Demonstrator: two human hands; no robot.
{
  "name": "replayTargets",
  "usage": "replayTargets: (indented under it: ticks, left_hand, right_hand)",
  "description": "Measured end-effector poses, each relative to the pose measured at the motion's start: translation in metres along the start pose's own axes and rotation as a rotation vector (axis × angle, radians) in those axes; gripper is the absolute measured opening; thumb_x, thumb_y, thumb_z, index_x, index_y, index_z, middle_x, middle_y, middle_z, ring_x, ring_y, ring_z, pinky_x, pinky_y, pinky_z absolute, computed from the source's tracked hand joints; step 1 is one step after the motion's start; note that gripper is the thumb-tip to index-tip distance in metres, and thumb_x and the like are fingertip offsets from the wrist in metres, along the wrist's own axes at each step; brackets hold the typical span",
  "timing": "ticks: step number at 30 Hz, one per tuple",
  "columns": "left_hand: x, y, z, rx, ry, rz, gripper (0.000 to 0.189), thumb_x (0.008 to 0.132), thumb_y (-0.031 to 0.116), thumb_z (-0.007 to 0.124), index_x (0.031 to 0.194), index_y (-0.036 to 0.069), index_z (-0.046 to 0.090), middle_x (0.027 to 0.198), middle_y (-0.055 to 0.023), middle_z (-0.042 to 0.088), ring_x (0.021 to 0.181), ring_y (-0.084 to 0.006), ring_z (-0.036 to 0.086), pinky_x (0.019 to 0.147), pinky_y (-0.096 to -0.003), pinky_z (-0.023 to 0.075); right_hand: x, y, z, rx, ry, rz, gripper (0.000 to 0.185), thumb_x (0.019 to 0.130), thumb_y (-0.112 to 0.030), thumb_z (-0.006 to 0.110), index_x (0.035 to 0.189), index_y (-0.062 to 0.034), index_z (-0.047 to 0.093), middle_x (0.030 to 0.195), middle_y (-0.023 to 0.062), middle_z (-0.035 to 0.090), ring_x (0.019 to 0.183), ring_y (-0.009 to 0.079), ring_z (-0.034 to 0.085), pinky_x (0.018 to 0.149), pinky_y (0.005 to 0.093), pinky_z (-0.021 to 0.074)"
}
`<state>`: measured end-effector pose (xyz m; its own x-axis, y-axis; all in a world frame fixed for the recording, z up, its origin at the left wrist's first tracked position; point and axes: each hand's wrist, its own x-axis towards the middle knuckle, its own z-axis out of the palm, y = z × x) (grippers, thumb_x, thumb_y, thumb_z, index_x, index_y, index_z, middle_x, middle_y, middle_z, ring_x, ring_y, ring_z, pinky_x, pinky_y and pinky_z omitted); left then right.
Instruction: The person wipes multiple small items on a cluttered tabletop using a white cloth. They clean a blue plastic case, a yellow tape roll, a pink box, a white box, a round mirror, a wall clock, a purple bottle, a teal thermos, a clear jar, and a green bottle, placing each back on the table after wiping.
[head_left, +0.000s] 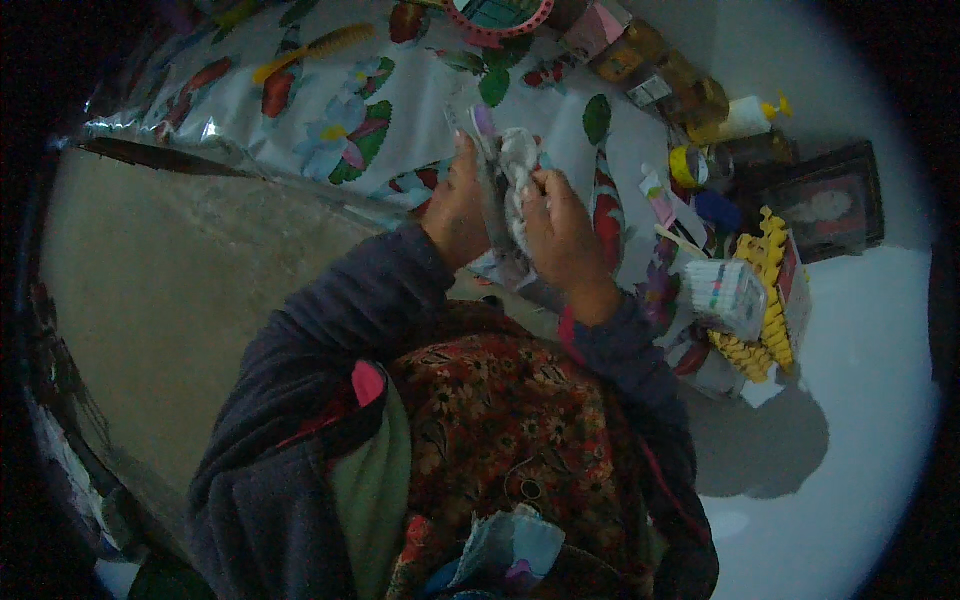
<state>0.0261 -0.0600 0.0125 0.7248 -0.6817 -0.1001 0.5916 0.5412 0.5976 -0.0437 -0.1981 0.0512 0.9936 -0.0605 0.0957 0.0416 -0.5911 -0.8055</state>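
In the head view, my left hand grips a long, partly clear item with a white and purple end, perhaps a package or tube; its exact kind cannot be told. Against its right side, my right hand holds a crumpled whitish cloth with bent fingers. Both hands are close together above a table covered by a floral plastic sheet. The lower part of the clear item hangs between my wrists. Dim light and blur hide the fingertips of both hands.
A yellow comb or brush lies at the upper left, and a pink-rimmed mirror at the top. Along the right stand several jars, a white bottle with yellow top, a framed picture, a tub of cotton swabs and a yellow wavy-edged holder.
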Motion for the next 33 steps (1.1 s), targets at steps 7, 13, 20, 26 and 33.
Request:
replayTargets:
  ticks: [7,13,20,26,33]
  left_hand:
    - [0.016,0.032,-0.014,0.022,0.317,0.029,0.084,0.096,0.071,0.021,0.141,0.002,0.039,0.128,-0.0168,0.059,0.116,-0.0297,0.059,0.096,-0.0444,0.0502]
    - [-0.011,-0.018,-0.006,0.963,0.064,0.424,0.073,0.102,0.059,0.021,0.145,0.000,0.026,0.119,-0.0150,0.062,0.105,-0.0264,0.060,0.095,-0.0389,0.0484]
    - [-0.022,-0.016,0.004,0.846,0.102,0.085,0.066,0.102,0.048,0.030,0.142,-0.005,0.025,0.123,-0.0194,0.060,0.110,-0.0300,0.061,0.097,-0.0400,0.0480]
    - [0.003,-0.007,0.009,0.010,0.109,0.032,0.074,0.102,0.060,0.018,0.131,-0.001,0.048,0.121,-0.0177,0.061,0.112,-0.0278,0.060,0.099,-0.0405,0.0482]
    - [0.026,0.016,0.001,-0.142,0.154,0.094,0.080,0.100,0.064,0.020,0.135,-0.004,0.042,0.121,-0.0183,0.060,0.114,-0.0287,0.058,0.098,-0.0385,0.0501]
  right_hand:
    - [-0.035,-0.024,0.000,-0.023,-0.137,-0.033,0.027,0.095,-0.020,0.062,0.110,0.0004,0.053,0.094,0.0187,0.058,0.085,0.0318,0.061,0.079,0.0380,0.0482]
    - [0.020,-0.040,-0.021,-0.402,0.219,-0.381,0.026,0.093,-0.020,0.062,0.110,-0.0021,0.055,0.100,0.0183,0.059,0.090,0.0364,0.061,0.078,0.0414,0.0505]
    - [0.013,-0.029,0.012,-0.698,0.085,-0.349,0.020,0.093,-0.019,0.057,0.105,-0.0032,0.053,0.096,0.0159,0.055,0.087,0.0355,0.061,0.072,0.0448,0.0537]
    - [-0.013,-0.033,0.007,-0.672,-0.124,-0.265,0.023,0.089,-0.017,0.059,0.107,-0.0050,0.052,0.099,0.0164,0.055,0.088,0.0360,0.060,0.073,0.0463,0.0523]
    - [-0.037,-0.018,-0.010,-0.410,-0.351,-0.199,0.025,0.088,-0.020,0.064,0.103,-0.0032,0.052,0.096,0.0191,0.055,0.082,0.0359,0.059,0.071,0.0457,0.0509]
